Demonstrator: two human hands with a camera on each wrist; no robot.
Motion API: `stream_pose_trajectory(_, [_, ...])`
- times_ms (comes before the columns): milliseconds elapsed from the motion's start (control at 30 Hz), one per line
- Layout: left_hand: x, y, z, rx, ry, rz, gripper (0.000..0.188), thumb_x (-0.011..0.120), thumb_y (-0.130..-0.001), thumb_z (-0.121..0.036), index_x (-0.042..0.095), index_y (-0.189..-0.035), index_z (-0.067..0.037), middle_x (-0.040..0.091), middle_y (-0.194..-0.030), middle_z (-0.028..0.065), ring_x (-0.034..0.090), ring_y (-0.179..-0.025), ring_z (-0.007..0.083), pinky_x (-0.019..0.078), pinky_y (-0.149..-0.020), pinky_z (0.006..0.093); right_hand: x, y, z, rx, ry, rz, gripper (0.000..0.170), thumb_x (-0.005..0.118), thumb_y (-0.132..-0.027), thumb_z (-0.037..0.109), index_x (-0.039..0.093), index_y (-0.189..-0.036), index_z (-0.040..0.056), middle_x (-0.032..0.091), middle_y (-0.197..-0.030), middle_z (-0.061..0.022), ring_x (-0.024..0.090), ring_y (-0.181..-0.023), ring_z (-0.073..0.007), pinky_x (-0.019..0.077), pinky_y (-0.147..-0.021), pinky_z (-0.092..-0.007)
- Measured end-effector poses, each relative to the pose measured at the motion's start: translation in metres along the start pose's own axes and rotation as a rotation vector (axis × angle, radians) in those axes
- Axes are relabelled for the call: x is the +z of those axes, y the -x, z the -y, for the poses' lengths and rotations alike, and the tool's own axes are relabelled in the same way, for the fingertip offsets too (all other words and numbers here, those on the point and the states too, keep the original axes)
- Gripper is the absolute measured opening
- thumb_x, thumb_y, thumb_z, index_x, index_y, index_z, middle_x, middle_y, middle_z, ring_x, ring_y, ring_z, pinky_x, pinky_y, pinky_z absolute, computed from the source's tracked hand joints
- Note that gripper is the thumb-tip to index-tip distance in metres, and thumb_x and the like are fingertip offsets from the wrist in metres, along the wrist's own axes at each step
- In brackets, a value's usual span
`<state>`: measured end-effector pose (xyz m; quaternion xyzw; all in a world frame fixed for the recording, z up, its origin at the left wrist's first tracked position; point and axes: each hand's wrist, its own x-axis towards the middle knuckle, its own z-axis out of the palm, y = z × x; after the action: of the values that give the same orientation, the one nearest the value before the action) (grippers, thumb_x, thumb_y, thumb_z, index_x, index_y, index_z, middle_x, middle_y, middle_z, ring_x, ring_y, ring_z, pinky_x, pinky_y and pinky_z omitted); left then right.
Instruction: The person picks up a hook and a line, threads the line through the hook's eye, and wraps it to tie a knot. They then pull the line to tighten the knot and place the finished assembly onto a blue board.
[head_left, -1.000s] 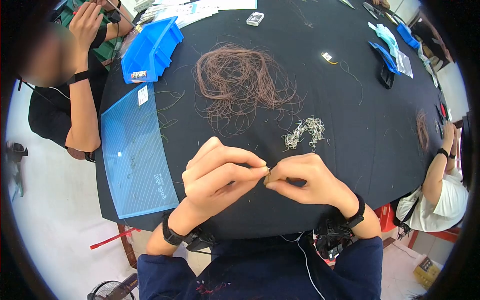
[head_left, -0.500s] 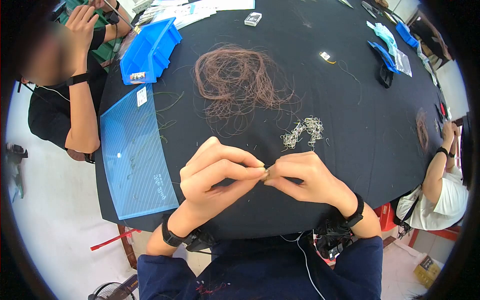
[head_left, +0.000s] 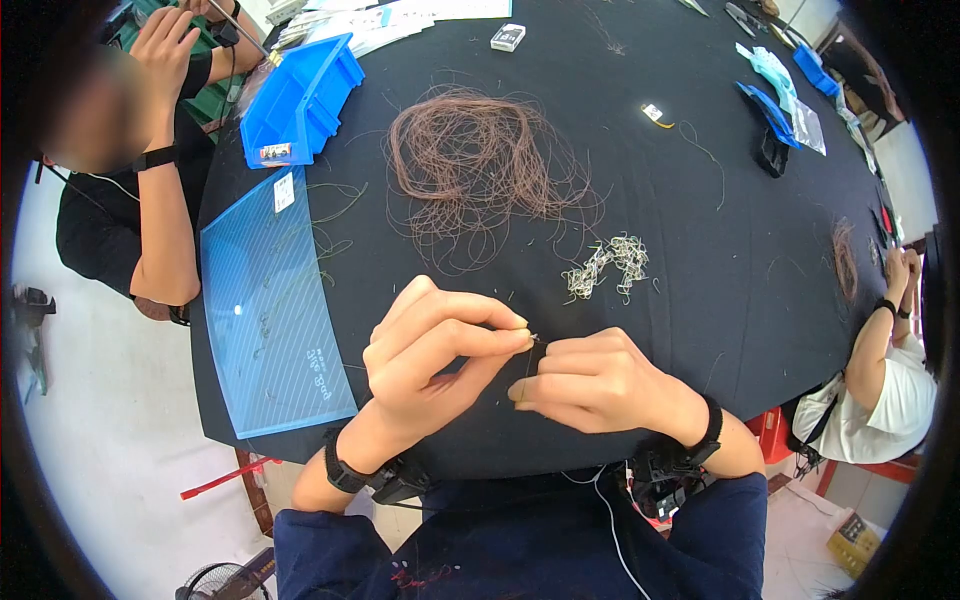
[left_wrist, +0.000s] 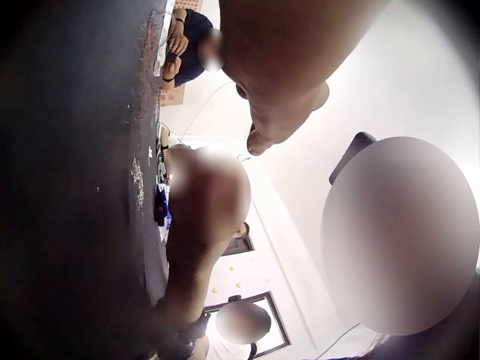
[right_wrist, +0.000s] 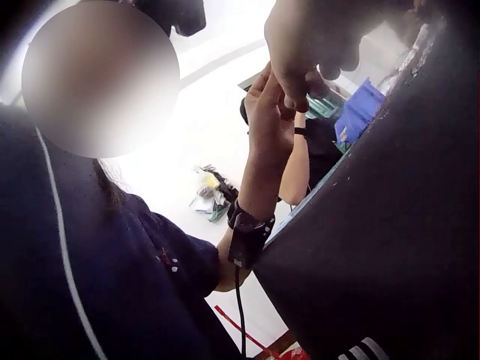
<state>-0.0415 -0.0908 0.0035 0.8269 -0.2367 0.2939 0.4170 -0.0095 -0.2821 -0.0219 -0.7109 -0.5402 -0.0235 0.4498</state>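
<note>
My left hand (head_left: 435,345) pinches a small hook (left_wrist: 244,158) between thumb and forefinger, its tip just past the fingertips. Thin dark line (head_left: 529,362) runs from there to my right hand (head_left: 600,385), whose thumb and curled fingers grip it slightly lower and to the right. Both hands are held over the near part of the table, close together. Beyond them lies a heap of silvery fish hooks (head_left: 630,262). Farther back spreads a large loose coil of brown line (head_left: 420,165).
A blue translucent folder (head_left: 270,330) lies at the left, with a blue bin (head_left: 305,95) behind it. Towards the back are a small white box (head_left: 509,38) and papers (head_left: 400,15). Blue packaging (head_left: 770,115) sits at the right. Other people sit at both sides of the black table (head_left: 700,310).
My right hand has drawn away from the left fingertips, down and towards me, its fingers more curled, and line now shows between the hands. The left hand has barely moved.
</note>
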Motion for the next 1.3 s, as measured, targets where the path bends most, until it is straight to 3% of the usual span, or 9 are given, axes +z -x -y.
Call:
stream_pose_trajectory(367, [0.003,-0.001,0.004,0.133,-0.093,0.048,0.020,0.078,-0.060,-0.001,0.068,-0.076,-0.007,0.067,-0.079,0.0013,0.046,-0.056,0.0120,0.0325,-0.047,0.0238,-0.011,0.000,0.003,-0.108,-0.100,-0.061,0.011,0.066,-0.072,0.005,0.060,-0.081,0.0076,0.045,-0.059,-0.0015,0.049,-0.050,-0.0159,0.0377,-0.039,-0.0295])
stream_pose_trajectory(467, [0.006,0.000,0.003,0.155,-0.073,0.102,0.020,0.078,-0.059,-0.001,0.068,-0.075,-0.007,0.066,-0.079,0.0013,0.046,-0.057,0.0122,0.0336,-0.047,0.0240,-0.011,0.002,0.002,-0.076,-0.155,-0.185,0.012,0.066,-0.072,0.004,0.061,-0.082,0.0065,0.046,-0.059,-0.0020,0.048,-0.049,-0.0172,0.0375,-0.039,-0.0298])
stream_pose_trajectory(500, [0.008,0.003,0.004,0.153,-0.061,0.123,0.020,0.078,-0.059,-0.002,0.068,-0.075,-0.008,0.067,-0.079,0.0012,0.046,-0.057,0.0122,0.0334,-0.048,0.0241,-0.017,0.002,0.001,-0.059,-0.169,-0.156,0.010,0.065,-0.073,0.001,0.062,-0.082,0.0042,0.052,-0.062,-0.0040,0.051,-0.050,-0.0187,0.0404,-0.042,-0.0301])
stream_pose_trajectory(600, [0.010,0.006,0.004,0.202,-0.037,0.205,0.018,0.079,-0.059,-0.006,0.068,-0.073,-0.010,0.068,-0.079,0.0000,0.045,-0.056,0.0111,0.0334,-0.047,0.0235,-0.018,0.002,-0.001,0.036,-0.243,-0.350,0.009,0.063,-0.075,-0.003,0.062,-0.082,0.0019,0.057,-0.066,-0.0064,0.054,-0.052,-0.0202,0.0431,-0.046,-0.0298])
stream_pose_trajectory(667, [0.012,0.008,0.002,0.246,-0.031,0.267,0.017,0.078,-0.059,-0.006,0.068,-0.072,-0.010,0.068,-0.079,-0.0006,0.044,-0.055,0.0105,0.0326,-0.046,0.0231,-0.022,0.000,-0.001,0.164,-0.196,-0.372,0.006,0.061,-0.078,-0.003,0.063,-0.083,0.0005,0.060,-0.069,-0.0076,0.055,-0.052,-0.0180,0.0420,-0.048,-0.0277])
stream_pose_trajectory(833, [0.012,0.008,-0.001,0.222,0.064,0.281,0.016,0.079,-0.060,-0.006,0.068,-0.071,-0.011,0.068,-0.079,-0.0015,0.043,-0.055,0.0094,0.0312,-0.047,0.0232,-0.022,-0.004,-0.003,0.487,-0.240,-0.195,0.005,0.061,-0.082,0.001,0.061,-0.086,0.0027,0.058,-0.068,-0.0080,0.052,-0.051,-0.0188,0.0399,-0.048,-0.0290])
stream_pose_trajectory(1000, [0.008,0.002,-0.002,0.133,0.164,0.152,0.021,0.079,-0.058,-0.002,0.065,-0.072,-0.008,0.065,-0.078,0.0013,0.044,-0.054,0.0128,0.0313,-0.046,0.0240,-0.011,-0.002,-0.011,0.449,-0.234,0.019,0.005,0.061,-0.082,0.007,0.059,-0.086,0.0042,0.061,-0.072,-0.0120,0.062,-0.064,-0.0298,0.0458,-0.056,-0.0357])
stream_pose_trajectory(1300, [0.001,0.002,0.002,0.085,-0.046,0.002,0.021,0.078,-0.060,0.001,0.069,-0.077,-0.009,0.067,-0.080,0.0007,0.045,-0.057,0.0112,0.0314,-0.051,0.0240,-0.002,0.003,-0.005,0.211,-0.319,0.084,0.005,0.063,-0.079,0.006,0.060,-0.083,0.0064,0.058,-0.066,-0.0077,0.058,-0.056,-0.0253,0.0438,-0.050,-0.0350])
